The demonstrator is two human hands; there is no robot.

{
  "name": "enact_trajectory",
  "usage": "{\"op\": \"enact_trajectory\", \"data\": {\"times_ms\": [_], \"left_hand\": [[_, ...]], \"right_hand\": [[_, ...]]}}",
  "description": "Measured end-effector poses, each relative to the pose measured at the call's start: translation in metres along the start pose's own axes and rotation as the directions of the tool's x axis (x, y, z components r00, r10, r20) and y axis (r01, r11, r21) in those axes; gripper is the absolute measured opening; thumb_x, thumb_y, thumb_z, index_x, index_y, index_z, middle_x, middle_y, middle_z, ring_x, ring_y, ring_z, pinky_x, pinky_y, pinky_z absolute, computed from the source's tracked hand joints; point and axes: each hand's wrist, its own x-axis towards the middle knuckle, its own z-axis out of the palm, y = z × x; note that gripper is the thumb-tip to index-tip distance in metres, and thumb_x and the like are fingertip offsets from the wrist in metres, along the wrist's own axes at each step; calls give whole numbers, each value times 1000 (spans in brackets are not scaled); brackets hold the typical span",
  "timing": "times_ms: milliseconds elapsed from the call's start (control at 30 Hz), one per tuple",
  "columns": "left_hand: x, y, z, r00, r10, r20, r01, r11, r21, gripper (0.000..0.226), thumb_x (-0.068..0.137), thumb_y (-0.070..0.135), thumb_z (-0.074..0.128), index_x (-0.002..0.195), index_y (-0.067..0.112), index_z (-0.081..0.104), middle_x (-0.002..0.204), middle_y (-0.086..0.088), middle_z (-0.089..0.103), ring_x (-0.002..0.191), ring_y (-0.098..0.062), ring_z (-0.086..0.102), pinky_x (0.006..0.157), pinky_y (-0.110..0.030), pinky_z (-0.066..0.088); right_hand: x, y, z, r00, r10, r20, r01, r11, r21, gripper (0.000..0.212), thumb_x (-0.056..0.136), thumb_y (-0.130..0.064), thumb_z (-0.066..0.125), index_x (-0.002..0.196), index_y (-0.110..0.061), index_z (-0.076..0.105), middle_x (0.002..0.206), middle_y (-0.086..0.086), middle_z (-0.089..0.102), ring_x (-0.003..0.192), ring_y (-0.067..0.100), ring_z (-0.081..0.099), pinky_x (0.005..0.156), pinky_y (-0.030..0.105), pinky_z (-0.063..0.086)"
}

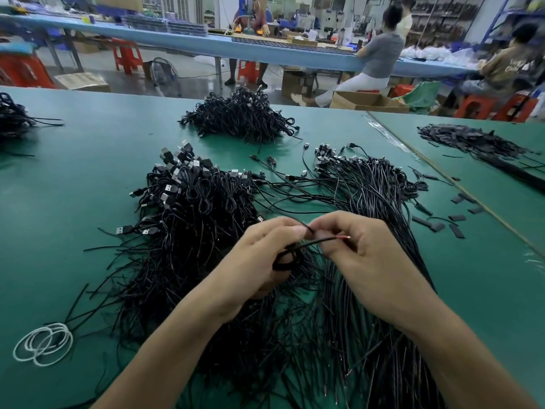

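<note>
My left hand (265,249) grips a small coil of black cable (287,258) above the green table (73,178). The cable's free end (330,239), with a stripped red tip, runs across to my right hand (351,240), whose fingers pinch it. Both hands meet over a big heap of coiled black USB cables (191,208) that spreads toward me. To its right lies a bundle of straight, uncoiled black cables (371,184).
Another cable pile (241,116) sits at the back centre, and one more (11,116) at the far left edge. White loops (44,343) lie front left. Short black sleeve pieces (454,222) and a strip pile (477,143) lie right. People sit at a blue bench (380,51) behind.
</note>
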Motion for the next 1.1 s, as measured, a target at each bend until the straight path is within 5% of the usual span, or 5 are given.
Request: {"op": "enact_trajectory", "data": {"times_ms": [200,633,767,967,1100], "left_hand": [[-3,5,11,974,216,-66,-218,976,-24,35,107,11,30,115,-6,59,44,16,56,37,8,51,39,-3,35],[2,-6,5,937,247,-246,-286,949,-136,48,94,38,35,96,19,79,40,0,35,35,-12,18,42,-16,22],[2,-8,5,912,303,-276,-340,936,-96,38,83,24,42,83,17,79,45,6,47,34,-7,30,41,-14,26],[5,-10,4,914,240,-328,-283,955,-88,53,89,51,48,84,6,76,45,2,38,36,-10,26,39,-16,25],[6,-10,8,913,214,-347,-270,955,-121,61,103,52,38,82,13,79,43,4,43,34,-7,28,38,-14,24]], "right_hand": [[-3,-18,7,991,-126,39,130,984,-123,22,95,-12,59,90,-29,74,88,-22,70,84,0,64,70,10,45],[-8,-20,18,972,-124,-198,113,991,-66,17,85,-16,77,82,-31,69,80,-15,69,73,4,63,65,11,46],[-10,-22,25,969,-187,-162,155,969,-192,16,91,-12,70,96,-27,74,91,-17,60,88,-2,58,74,4,43],[-10,-21,25,943,-317,-96,256,881,-398,16,95,-12,62,106,-17,72,97,-9,56,87,3,56,82,11,47],[-16,-21,30,947,-321,-20,281,856,-435,15,95,-11,59,106,-13,70,106,-2,59,112,11,58,95,19,48]]}}
